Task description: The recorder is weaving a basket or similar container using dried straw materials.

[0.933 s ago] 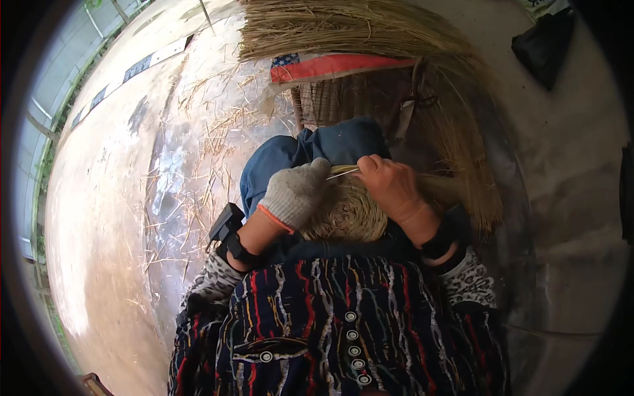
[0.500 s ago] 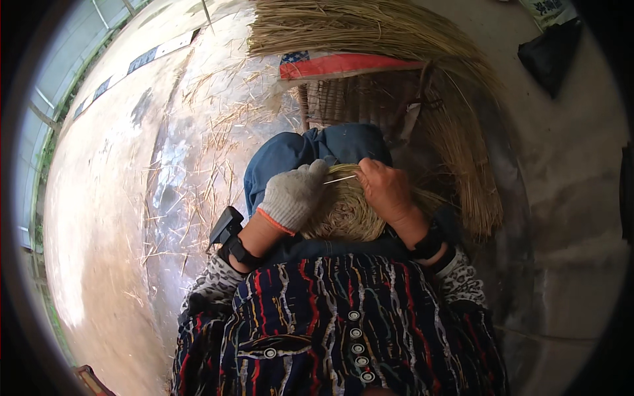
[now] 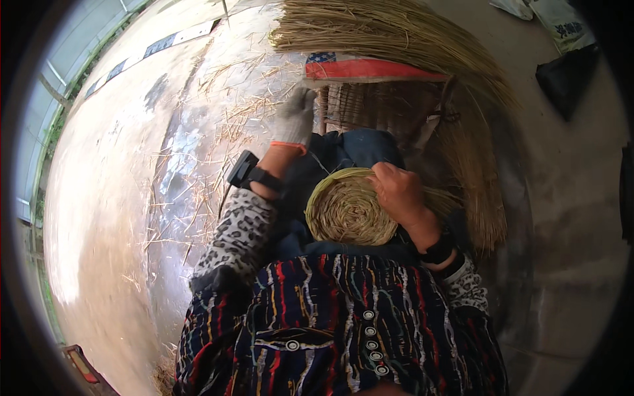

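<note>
Right hand (image 3: 396, 191) fingers gripping coiled straw disc (image 3: 347, 211), gloved left hand (image 3: 295, 119) fingers closed, raised

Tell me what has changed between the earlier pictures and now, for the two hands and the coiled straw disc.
The gloved left hand has left the round coiled straw disc and stretched forward, away from the body, toward the long dry straw bundle. The bare right hand stays on the disc's far edge; the disc still rests on the lap.

Grey glove (image 3: 295, 117) with orange cuff; tan straw coil (image 3: 345, 210) under bare fingers (image 3: 386, 177); leopard-print sleeve (image 3: 236, 230); striped navy vest (image 3: 330, 323).
</note>
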Available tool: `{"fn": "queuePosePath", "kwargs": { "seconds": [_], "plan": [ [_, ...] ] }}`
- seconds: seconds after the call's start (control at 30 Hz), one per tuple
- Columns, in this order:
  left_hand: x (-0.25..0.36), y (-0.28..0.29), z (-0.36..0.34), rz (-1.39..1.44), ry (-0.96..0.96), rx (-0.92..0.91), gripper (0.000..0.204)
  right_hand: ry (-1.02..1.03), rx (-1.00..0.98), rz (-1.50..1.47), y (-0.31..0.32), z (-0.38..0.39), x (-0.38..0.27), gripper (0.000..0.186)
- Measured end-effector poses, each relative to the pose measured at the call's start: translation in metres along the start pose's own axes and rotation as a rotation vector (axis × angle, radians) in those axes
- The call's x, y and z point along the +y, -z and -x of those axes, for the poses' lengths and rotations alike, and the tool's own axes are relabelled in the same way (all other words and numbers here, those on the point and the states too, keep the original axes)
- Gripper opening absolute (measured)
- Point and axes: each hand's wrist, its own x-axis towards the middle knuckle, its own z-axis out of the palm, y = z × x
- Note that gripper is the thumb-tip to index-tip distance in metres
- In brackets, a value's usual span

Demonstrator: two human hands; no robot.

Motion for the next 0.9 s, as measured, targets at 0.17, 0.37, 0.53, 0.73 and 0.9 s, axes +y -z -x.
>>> {"fn": "queuePosePath", "kwargs": {
  "seconds": [0.17, 0.37, 0.53, 0.73, 0.9],
  "plan": [
    [-0.006, -0.003, -0.010, -0.086, -0.040, 0.046, 0.023, -0.037, -0.018, 0.035, 0.001, 0.005, 0.002, 0.022],
    [0.021, 0.037, 0.020, -0.206, -0.217, -0.269, 0.032, -0.180, -0.108, 0.082, -0.005, 0.012, 0.006, 0.020],
    [0.059, 0.066, 0.089, -0.477, -0.621, -0.570, 0.026, -0.281, -0.182, 0.082, -0.009, 0.014, 0.011, 0.021],
    [0.093, 0.071, 0.121, -0.784, -0.510, -0.702, 0.025, -0.291, -0.189, 0.082, -0.006, 0.010, 0.008, 0.022],
    [0.108, 0.070, 0.125, -0.861, -0.377, -0.791, 0.024, -0.279, -0.179, 0.054, -0.004, 0.007, 0.004, 0.023]
  ]
}}
